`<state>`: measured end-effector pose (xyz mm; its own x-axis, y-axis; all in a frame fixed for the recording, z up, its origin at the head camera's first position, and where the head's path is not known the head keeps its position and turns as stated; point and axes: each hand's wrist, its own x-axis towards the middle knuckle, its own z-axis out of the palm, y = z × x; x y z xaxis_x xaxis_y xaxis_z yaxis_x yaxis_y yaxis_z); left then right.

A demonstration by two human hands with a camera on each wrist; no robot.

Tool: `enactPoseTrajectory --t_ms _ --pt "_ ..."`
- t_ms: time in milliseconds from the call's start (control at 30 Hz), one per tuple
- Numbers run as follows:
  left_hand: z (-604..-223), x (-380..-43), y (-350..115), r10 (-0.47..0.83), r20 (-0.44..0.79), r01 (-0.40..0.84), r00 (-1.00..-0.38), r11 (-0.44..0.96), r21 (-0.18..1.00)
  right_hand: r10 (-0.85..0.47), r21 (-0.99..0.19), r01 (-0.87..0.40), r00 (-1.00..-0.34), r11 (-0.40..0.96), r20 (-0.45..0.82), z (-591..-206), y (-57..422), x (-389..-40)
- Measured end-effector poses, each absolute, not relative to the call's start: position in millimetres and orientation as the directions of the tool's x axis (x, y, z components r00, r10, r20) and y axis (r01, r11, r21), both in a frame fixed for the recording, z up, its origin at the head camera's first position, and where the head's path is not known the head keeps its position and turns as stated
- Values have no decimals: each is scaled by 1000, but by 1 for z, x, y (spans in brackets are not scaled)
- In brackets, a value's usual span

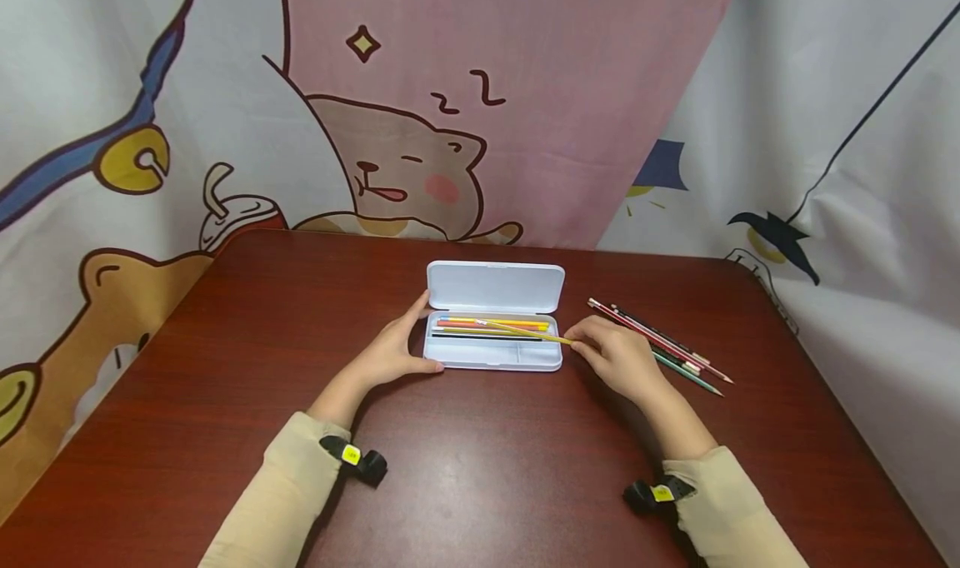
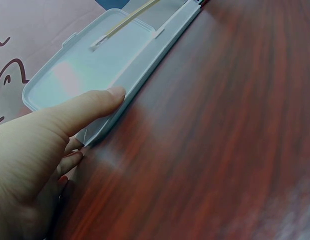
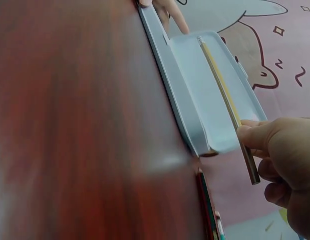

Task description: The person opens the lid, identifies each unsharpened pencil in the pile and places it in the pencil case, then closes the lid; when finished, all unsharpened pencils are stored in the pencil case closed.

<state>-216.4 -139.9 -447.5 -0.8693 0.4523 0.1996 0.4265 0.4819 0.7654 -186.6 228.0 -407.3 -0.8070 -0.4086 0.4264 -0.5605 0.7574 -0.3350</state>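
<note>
A white pencil case lies with its hinged lid raised at the back. Several pencils, yellow, orange and dark among them, lie side by side in its rear part. My left hand grips the case's left end, thumb along the front wall and fingers round the far side. Between thumb and fingers, my right hand pinches a yellow pencil near one end. Its eraser-like tip points left, above the case, in the head view.
Right of the case, several loose pencils, red, black and green, lie in a slanted bunch beside my right hand. All this is on a reddish-brown wooden table. A cartoon-printed curtain hangs behind the table.
</note>
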Motion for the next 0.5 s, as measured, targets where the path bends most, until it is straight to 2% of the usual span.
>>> enactPoseTrajectory --t_ms 300,500 --pt "-450 -217 -140 459 203 432 -865 474 767 -455 -291 -599 -778 746 434 -409 201 -201" --pt "-450 -218 -141 456 203 431 -867 478 765 -468 -303 -610 -773 732 428 -408 183 -208"
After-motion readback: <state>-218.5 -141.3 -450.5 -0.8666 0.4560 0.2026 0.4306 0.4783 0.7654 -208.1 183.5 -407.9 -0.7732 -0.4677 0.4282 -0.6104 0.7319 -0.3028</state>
